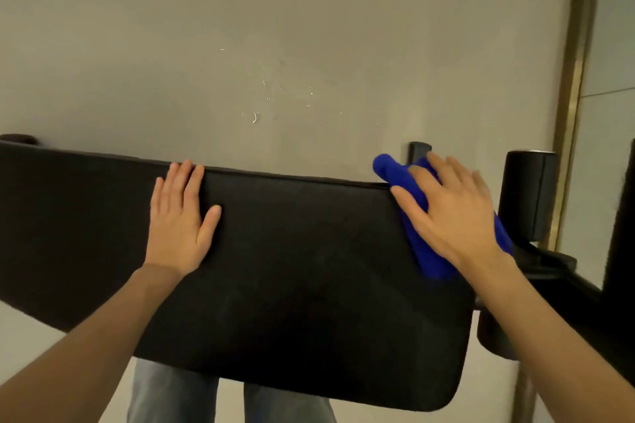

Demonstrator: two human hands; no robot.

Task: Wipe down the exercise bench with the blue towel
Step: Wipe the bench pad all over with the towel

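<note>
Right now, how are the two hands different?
The left hand lies bare on the bench; the right hand presses the blue towel onto it. The left hand is near the middle; the right hand is at the bench's right end. Both are flat with straight fingers.

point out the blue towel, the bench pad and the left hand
blue towel (390, 168): head view, bunched end past the fingertips
bench pad (309, 268): head view, bare middle of the black top
left hand (178, 220): head view, back of the hand
</note>
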